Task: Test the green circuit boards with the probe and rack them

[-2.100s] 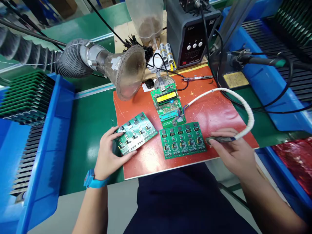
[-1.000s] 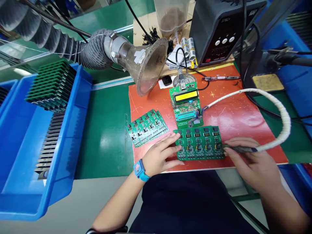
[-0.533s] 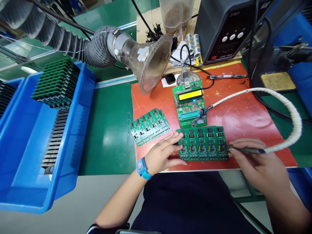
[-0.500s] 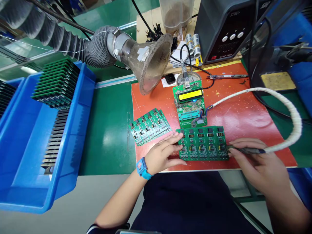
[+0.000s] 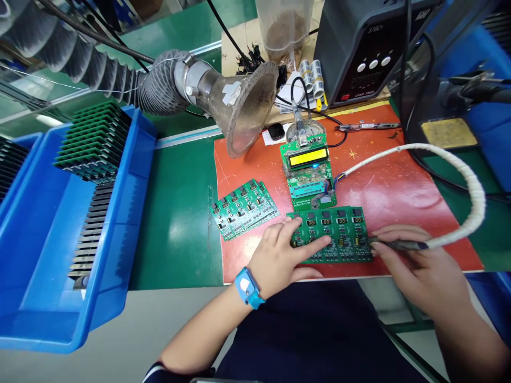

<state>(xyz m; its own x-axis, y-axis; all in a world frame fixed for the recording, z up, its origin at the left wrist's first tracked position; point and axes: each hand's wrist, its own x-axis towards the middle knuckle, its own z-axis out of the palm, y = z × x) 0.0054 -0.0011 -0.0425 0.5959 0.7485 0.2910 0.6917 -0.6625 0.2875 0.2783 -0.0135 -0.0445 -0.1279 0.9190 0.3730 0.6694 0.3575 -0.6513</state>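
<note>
A green circuit board panel (image 5: 341, 226) with several small digit displays lies flat on the orange-red mat, apparently stacked on another. My left hand (image 5: 281, 252), a blue band at its wrist, rests on the panel's left part with fingers spread and the index finger pointing across it. Wrapped in the fingers of my right hand (image 5: 423, 271) is a dark pen-like probe (image 5: 401, 244) on a white-wrapped cable (image 5: 477, 197). Its tip is at the panel's right edge; exact contact is too small to tell. Behind the panel sits a programmer board (image 5: 313, 178) with a lit yellow screen.
More board panels (image 5: 245, 210) lie on the mat (image 5: 403, 175) at left. A blue bin (image 5: 90, 314) holds upright boards (image 5: 93, 138) in a rack. A fume extractor hood (image 5: 255, 109) hangs over the mat's back left. A soldering station (image 5: 367, 58) and a pen (image 5: 367, 126) are behind.
My left hand has slid right over the panel, its index finger now stretched farther across. My right hand still holds the probe at the right edge. The view has shifted slightly.
</note>
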